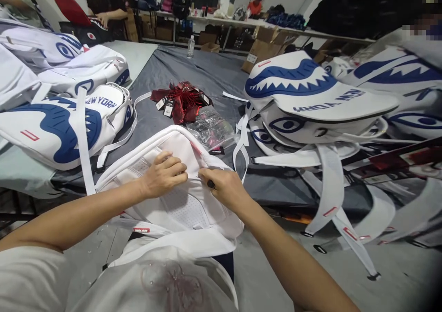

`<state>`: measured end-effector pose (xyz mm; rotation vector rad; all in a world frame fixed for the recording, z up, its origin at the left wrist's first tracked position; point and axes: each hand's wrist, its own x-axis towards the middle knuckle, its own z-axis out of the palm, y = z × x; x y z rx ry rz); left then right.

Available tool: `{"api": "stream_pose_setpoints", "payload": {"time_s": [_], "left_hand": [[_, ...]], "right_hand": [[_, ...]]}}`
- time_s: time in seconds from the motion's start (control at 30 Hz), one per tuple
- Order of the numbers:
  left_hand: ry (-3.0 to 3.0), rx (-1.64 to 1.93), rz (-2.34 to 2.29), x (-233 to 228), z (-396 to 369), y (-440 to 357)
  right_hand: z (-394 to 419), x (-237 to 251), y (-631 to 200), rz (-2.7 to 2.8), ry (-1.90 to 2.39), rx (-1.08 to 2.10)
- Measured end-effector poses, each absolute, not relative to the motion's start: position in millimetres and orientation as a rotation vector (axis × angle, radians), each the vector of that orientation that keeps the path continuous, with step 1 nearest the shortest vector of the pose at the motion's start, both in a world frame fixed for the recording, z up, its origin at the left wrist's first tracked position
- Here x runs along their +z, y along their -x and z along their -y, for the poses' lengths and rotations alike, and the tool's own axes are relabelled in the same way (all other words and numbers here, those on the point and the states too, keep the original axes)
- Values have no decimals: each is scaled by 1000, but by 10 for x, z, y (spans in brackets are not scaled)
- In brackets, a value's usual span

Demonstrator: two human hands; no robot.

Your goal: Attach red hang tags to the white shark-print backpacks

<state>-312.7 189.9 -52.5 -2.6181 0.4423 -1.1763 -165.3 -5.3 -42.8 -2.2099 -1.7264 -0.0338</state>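
Note:
A white backpack leans against the table's front edge, its padded mesh back and straps facing me. My left hand is closed on its back panel, fingers curled into the fabric. Close by on the right, my right hand is wrapped round a small tool with a black handle. Only the handle's end shows; the working tip is hidden at the fabric. Just beyond the bag lie a clear plastic bag and a heap of red and black hang tags.
White backpacks with blue shark faces are piled at left. More backpacks are stacked at right, straps hanging over the edge. A plastic bottle stands on the dark table cover. A person's hand is at the far left table.

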Motion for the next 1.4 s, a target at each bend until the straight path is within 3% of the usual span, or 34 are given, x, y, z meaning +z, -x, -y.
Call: {"api": "stream_pose_setpoints", "payload": {"time_s": [0.5, 0.7, 0.83, 0.97, 1.03, 1.17, 1.4], "left_hand": [[2658, -1252, -474, -619, -1982, 3117], [2701, -1239, -470, -665, -1986, 3069], [2756, -1213, -408, -576, -1979, 3087], [2843, -1308, 223, -355, -2087, 3290], [2934, -1228, 501, -288, -2184, 3375], [3177, -1070, 446, -274, -2326, 3355], [3239, -1512, 706, -359, -2471, 3130]], "right_hand": [[-262, -9, 1597, 2235, 2293, 307], [-275, -59, 1581, 2459, 2362, 51], [-145, -173, 1492, 2620, 2144, -436], [-79, -196, 1442, 2549, 1807, -851], [-161, -174, 1473, 2494, 1777, -839], [-619, -99, 1635, 2311, 1922, -604], [-1486, 128, 1885, 2228, 2040, -604]]}}
